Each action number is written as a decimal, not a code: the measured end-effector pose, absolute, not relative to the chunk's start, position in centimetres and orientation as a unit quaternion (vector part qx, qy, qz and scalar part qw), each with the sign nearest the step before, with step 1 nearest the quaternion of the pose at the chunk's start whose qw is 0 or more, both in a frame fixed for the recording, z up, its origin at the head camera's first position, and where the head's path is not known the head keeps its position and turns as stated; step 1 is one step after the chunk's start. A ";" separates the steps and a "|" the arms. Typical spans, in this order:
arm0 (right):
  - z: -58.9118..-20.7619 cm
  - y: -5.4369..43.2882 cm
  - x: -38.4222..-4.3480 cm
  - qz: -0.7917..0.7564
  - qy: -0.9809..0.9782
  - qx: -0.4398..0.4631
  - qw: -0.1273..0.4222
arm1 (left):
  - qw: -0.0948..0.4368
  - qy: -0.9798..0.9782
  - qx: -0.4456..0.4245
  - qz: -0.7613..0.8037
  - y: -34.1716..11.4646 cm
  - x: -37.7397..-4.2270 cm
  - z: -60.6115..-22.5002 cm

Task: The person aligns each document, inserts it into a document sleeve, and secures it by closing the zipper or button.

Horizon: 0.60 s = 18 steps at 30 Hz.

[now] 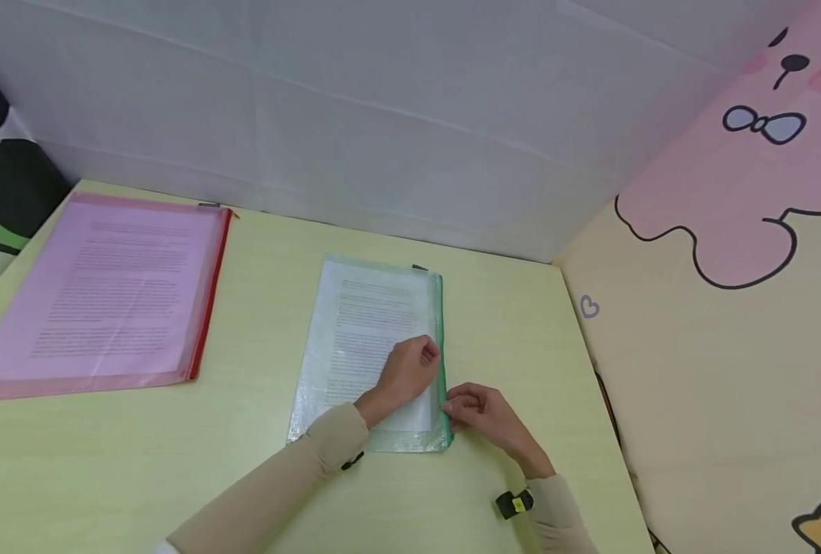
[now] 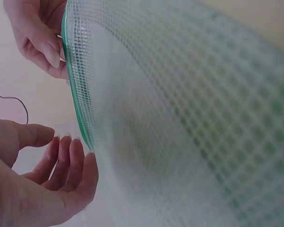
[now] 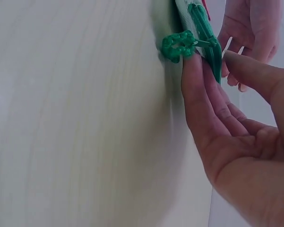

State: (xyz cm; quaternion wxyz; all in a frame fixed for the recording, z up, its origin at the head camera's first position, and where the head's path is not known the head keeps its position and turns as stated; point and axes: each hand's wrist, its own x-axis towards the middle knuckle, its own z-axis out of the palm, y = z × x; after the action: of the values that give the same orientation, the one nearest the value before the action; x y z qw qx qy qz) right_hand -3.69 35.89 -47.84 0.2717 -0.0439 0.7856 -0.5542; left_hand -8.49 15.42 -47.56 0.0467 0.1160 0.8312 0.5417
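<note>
A clear mesh zip folder with a green zipper edge lies on the table, printed paper inside it. My right hand pinches the green edge near the folder's front right corner, thumb on one side and fingers on the other. Beside those fingers hangs a looped green zipper pull. My left hand is above the folder's right part, fingers loosely bent with nothing between them. In the left wrist view its fingertips are close to the green edge, farther along from the right hand.
A pink zip folder with a red zipper edge and printed paper inside lies at the left of the table. A white wall panel borders the back, and a printed panel stands along the right side.
</note>
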 end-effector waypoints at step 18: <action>-46.8 35.5 -2.6 -0.547 0.790 -0.073 0.267 | 0.027 0.850 0.251 0.463 14.2 -3.1 -47.1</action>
State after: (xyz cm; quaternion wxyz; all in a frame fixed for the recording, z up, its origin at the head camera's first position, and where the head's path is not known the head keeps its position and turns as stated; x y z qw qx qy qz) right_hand -2.64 35.51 -46.76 0.2671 -0.0728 0.7901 -0.5469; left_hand -3.11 14.23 -47.08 0.0269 0.2506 0.8500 0.4626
